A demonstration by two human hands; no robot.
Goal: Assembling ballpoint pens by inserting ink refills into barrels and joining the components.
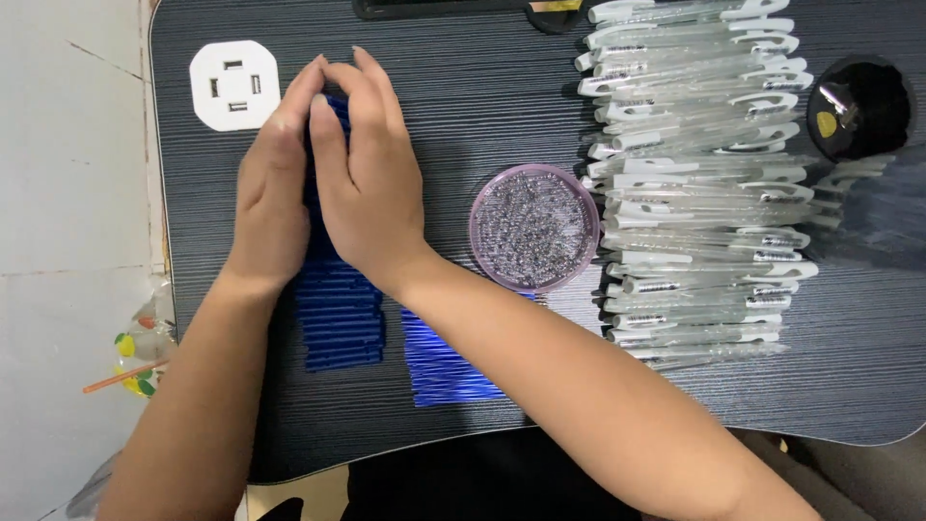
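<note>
We've got both hands, left hand (268,188) and right hand (367,178), fingers pressed together, squaring up the blue refill row (338,318) at the table's left. Next probably needs an even, gentle squeeze.

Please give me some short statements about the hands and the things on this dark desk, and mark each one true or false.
1. Both hands, left hand and right hand, rest on the row of blue plastic tubes. True.
2. The round pink dish of small metal beads stands left of the hands. False: it stands to their right.
3. The clear pen barrels with white clips lie stacked right of the dish. True.
4. The white square socket block is held in the right hand. False: it lies untouched near the left hand.
</note>
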